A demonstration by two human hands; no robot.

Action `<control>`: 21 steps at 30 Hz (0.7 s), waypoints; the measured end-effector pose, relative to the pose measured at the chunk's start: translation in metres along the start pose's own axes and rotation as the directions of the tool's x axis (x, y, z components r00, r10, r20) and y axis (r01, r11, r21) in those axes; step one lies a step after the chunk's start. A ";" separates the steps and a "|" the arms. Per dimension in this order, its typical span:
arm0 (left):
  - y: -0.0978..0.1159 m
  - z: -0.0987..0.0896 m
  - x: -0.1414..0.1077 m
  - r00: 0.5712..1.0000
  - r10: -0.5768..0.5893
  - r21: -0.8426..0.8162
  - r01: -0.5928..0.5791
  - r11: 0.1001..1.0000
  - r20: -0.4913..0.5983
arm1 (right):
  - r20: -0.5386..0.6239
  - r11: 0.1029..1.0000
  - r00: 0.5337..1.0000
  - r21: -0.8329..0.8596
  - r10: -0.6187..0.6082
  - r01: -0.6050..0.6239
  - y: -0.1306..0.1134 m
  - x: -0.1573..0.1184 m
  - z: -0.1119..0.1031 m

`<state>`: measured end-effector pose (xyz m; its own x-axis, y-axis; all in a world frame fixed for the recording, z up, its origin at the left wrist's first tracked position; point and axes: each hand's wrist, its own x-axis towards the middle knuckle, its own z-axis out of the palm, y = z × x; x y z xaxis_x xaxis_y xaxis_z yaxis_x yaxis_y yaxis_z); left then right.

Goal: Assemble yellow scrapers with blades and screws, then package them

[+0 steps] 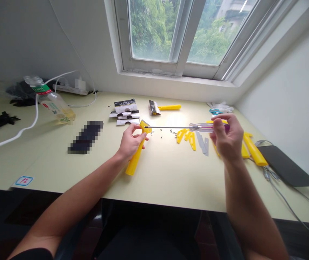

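Observation:
My left hand (132,141) is closed around the head end of a yellow scraper (135,159), whose handle slants down toward the table's front edge. In my right hand (228,137) is a screwdriver (201,127) with a clear and purple handle. Its long shaft lies level, and the tip is at the scraper's head; I cannot tell whether it sits in a screw. Small screws (161,136) are scattered just beyond. Between my hands lie yellow plastic pieces (190,139) and flat grey blades (203,143).
Card sleeves (125,108) and another yellow scraper (169,107) with a card cover lie at the back. A drink bottle (54,103) leans at left near a white cable (32,122). More yellow handles (255,150) and a dark flat device (286,166) are at right.

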<state>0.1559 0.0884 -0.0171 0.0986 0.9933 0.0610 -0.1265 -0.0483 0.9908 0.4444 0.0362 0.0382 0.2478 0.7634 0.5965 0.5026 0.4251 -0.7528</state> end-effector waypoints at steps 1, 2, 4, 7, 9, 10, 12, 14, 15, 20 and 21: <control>0.000 0.000 0.000 1.000 0.003 0.003 -0.003 1.000 -0.003 | 0.039 1.000 0.999 0.018 -0.006 0.005 0.000 0.000 0.000; 0.000 0.000 0.000 1.000 0.004 0.006 -0.004 1.000 -0.009 | 0.087 0.999 0.996 0.033 -0.010 0.007 0.000 0.000 -0.001; -0.001 0.000 0.000 1.000 -0.001 0.015 0.002 1.000 -0.010 | 0.091 1.000 0.996 -0.014 -0.006 0.007 0.000 0.001 -0.002; -0.002 -0.001 0.001 1.000 -0.004 0.017 0.005 1.000 -0.018 | 0.076 0.997 0.997 -0.077 0.023 -0.017 -0.001 0.002 -0.005; -0.003 -0.002 0.003 0.999 0.002 0.009 -0.002 1.000 -0.033 | 0.188 1.000 0.982 -0.012 0.018 -0.016 -0.001 0.002 -0.005; -0.003 -0.003 0.003 0.999 0.006 0.004 -0.005 1.000 -0.040 | 0.235 1.000 0.972 0.012 0.017 -0.021 -0.001 0.002 -0.005; -0.004 -0.004 0.005 0.999 0.011 -0.001 -0.011 1.000 -0.050 | 0.214 0.999 0.976 -0.013 0.039 -0.038 -0.001 0.001 -0.003; -0.004 -0.005 0.006 0.998 0.016 0.002 -0.016 1.000 -0.062 | 0.165 0.997 0.984 -0.043 0.066 -0.060 -0.001 0.001 -0.001; -0.004 -0.005 0.007 0.998 0.015 0.004 -0.015 1.000 -0.067 | 0.167 0.998 0.984 -0.035 0.063 -0.058 -0.002 0.000 0.001; -0.006 -0.006 0.007 0.997 0.013 0.008 -0.012 1.000 -0.076 | 0.151 0.997 0.987 -0.057 0.060 -0.052 -0.003 0.000 0.002; -0.006 -0.006 0.007 0.997 0.013 0.010 -0.012 1.000 -0.074 | 0.151 0.997 0.986 -0.051 0.064 -0.057 -0.003 0.000 0.002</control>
<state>0.1518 0.0966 -0.0234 0.0240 0.9976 0.0649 -0.1181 -0.0616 0.9911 0.4411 0.0353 0.0401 0.1513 0.8537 0.4982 0.5293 0.3557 -0.7702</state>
